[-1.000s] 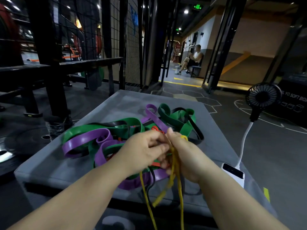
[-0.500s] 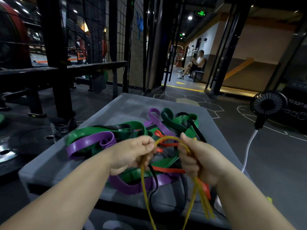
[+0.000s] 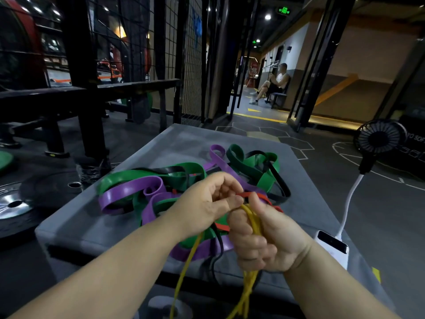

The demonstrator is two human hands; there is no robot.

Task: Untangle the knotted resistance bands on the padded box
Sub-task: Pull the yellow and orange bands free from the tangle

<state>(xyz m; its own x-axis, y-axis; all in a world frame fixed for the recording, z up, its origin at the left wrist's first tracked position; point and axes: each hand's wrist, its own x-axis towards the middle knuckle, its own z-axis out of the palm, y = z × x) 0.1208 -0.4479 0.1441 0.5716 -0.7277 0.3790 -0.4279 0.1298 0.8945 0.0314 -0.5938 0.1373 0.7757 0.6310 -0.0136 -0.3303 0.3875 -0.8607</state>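
Mostly the tangle is intact: on the grey padded box [image 3: 76, 226] a heap of wide purple rubber loops [image 3: 128, 192], wide green rubber loops [image 3: 255, 165], a narrow black rubber band [image 3: 281, 183] and a thin red rubber band [image 3: 261, 195] lies crossed and threaded together near the middle of the top. Only the thin yellow rubber band [image 3: 254, 221] looks partly freed, judging by how its strands run clear of the heap toward the viewer and hang over the box's near edge (whether its far end is free of the pile cannot be seen). The right hand [image 3: 259, 238] is closed in a fist around several yellow strands, which enter at the top of the fist and trail out below it. The left hand [image 3: 207, 201], touching the right just above the fist, has curled fingers and a thumb pressed to them, pinching what appears to be the top of the yellow loop, right against the red band. One more yellow strand drops beneath the left hand. Every other band awaits separating.
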